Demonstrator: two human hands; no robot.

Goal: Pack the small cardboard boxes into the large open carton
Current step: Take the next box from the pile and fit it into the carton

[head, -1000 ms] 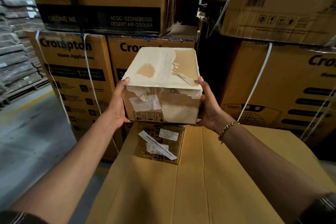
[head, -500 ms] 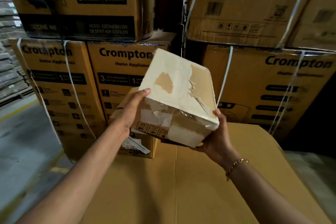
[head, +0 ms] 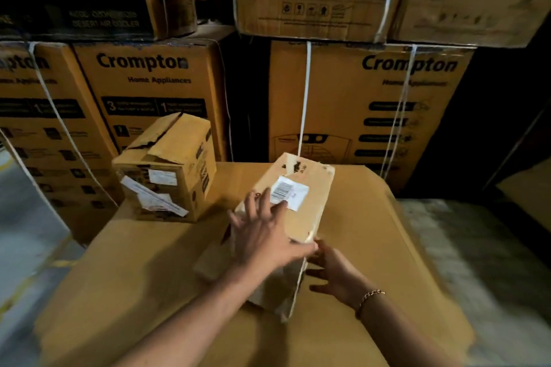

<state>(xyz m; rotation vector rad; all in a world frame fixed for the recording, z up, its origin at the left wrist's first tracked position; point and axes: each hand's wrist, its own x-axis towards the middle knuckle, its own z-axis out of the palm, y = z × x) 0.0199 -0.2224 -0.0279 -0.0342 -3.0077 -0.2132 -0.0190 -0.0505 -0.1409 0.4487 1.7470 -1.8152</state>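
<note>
A worn small cardboard box [head: 310, 202] with a white barcode label lies tilted on the flat top of a large brown carton [head: 149, 277]. My left hand [head: 265, 232] lies spread flat on the box's upper face, fingers straight. My right hand [head: 334, 271] touches the box's near right edge with relaxed, open fingers. A second small box [head: 173, 170] with torn flaps and white labels stands at the carton's far left corner, apart from both hands.
Stacked Crompton cartons [head: 366, 104] with white straps form a wall right behind. Grey concrete floor [head: 26, 247] lies to the left. A pale wrapped surface [head: 477, 247] borders the carton on the right.
The worn box has come down from mid-air onto the carton top and turned over, label face up. Both hands have released their grip and now lie open against it.
</note>
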